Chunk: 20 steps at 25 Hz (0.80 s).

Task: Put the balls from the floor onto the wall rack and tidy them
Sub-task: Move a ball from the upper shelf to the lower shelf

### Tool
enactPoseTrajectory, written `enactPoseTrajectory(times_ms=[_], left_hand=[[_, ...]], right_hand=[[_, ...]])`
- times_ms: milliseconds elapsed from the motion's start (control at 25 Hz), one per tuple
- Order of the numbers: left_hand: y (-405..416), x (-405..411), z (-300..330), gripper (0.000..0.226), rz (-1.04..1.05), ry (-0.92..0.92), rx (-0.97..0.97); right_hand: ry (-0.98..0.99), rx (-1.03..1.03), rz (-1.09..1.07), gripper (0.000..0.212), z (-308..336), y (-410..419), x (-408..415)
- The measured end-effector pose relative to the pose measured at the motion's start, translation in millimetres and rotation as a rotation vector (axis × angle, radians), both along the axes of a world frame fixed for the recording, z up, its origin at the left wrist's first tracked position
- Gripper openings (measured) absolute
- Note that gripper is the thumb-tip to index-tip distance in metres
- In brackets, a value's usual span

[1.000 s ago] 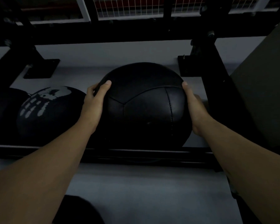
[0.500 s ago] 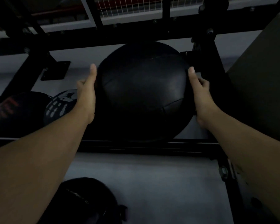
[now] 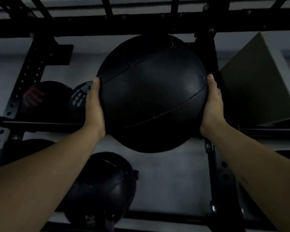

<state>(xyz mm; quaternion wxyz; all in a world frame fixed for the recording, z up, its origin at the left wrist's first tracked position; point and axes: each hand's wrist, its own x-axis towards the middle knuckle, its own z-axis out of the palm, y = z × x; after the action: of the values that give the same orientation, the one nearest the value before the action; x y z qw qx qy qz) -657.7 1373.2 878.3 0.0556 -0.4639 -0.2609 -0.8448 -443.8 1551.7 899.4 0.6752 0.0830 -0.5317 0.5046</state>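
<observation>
Two hands are pressed flat against opposite sides of a big black ball [image 3: 152, 94], so it's squeezed between the palms and held up in the air in front of the black wall rack [image 3: 211, 52]. The left hand [image 3: 94, 104] is on its left side, the right hand [image 3: 213, 104] on its right, thumbs laid along the leather. Further left, a ball with a white hand print [image 3: 79, 97] and another with a reddish print [image 3: 40, 97] are parked on a rack rail. Lower down, one more black ball [image 3: 107, 186] can be seen, partly hidden by the left forearm.
</observation>
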Motion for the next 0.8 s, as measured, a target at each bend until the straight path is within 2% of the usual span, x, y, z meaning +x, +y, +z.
enactPoseTrajectory(times_ms=[360,520,680,800], left_hand=[[-9.1,30.3,-93.4,0.087,-0.023,-0.064,-0.193],[17.2,31.3,-139.0,0.082,-0.047,-0.147,-0.29],[44.6,28.9,-157.5,0.081,-0.061,-0.173,-0.34],[68.4,21.6,-162.6,0.083,-0.062,-0.19,-0.353]], right_hand=[[-0.076,-0.214,0.065,0.081,-129.7,15.5,29.6],[-0.153,-0.311,0.045,0.082,-176.8,38.3,36.6],[-0.186,-0.35,-0.008,0.087,-197.5,62.1,37.7],[-0.189,-0.373,-0.027,0.08,-195.8,81.2,31.3]])
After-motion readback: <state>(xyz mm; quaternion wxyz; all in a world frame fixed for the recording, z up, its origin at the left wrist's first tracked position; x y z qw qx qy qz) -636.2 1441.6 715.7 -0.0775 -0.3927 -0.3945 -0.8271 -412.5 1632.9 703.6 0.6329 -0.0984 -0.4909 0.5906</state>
